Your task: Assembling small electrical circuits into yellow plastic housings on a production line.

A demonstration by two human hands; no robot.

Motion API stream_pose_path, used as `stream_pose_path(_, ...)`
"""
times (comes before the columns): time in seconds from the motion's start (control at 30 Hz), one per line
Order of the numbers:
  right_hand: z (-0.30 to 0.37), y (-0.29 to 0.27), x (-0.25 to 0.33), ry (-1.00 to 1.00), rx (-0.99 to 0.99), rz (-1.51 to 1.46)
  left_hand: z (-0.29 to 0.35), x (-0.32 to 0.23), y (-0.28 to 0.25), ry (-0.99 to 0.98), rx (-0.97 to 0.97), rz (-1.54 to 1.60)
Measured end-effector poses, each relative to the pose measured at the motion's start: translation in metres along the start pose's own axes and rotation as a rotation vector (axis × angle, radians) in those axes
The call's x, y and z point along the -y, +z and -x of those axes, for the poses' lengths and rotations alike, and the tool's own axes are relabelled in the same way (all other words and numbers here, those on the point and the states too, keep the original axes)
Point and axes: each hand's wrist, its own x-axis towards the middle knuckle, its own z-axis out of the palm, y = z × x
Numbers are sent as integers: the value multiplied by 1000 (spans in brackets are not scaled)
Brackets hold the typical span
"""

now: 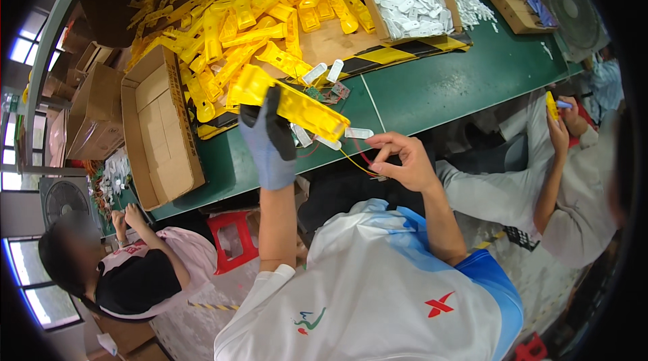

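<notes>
My left hand (pixel 268 148), in a grey glove with black fingers, is wrapped round a long yellow plastic housing (pixel 307 110) held tilted above the table edge. Thin red and yellow wires (pixel 352 160) hang from the housing's right end. At their loose end my bare right hand (pixel 413 164) is closed in a pinch on the wires; a small piece at the tip is too small to name. Just beyond the housing lie small white plastic covers (pixel 335 71) and a green circuit board (pixel 335 92). Another white cover (pixel 359 133) rests near my right fingertips.
A heap of yellow housings (pixel 236 23) covers the cardboard on the green table (pixel 432 84). A carton of white parts (pixel 453 13) stands behind, a shallow carton (pixel 162 131) at left. Co-workers sit at both sides, the right one holding a yellow piece (pixel 553 106). A red stool (pixel 233 239) stands left.
</notes>
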Motion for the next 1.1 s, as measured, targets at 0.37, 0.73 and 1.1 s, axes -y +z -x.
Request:
stream_pose_path(0.37,-25,16,-5,-352,-116,370,-8,-13,-14,102,8,-53)
stream_pose_path(0.73,-34,9,-7,-363,390,-20,1,-43,16,92,-8,-64)
stream_pose_path(1.1,-10,-8,-8,-255,210,-559,10,-55,29,220,-76,-71)
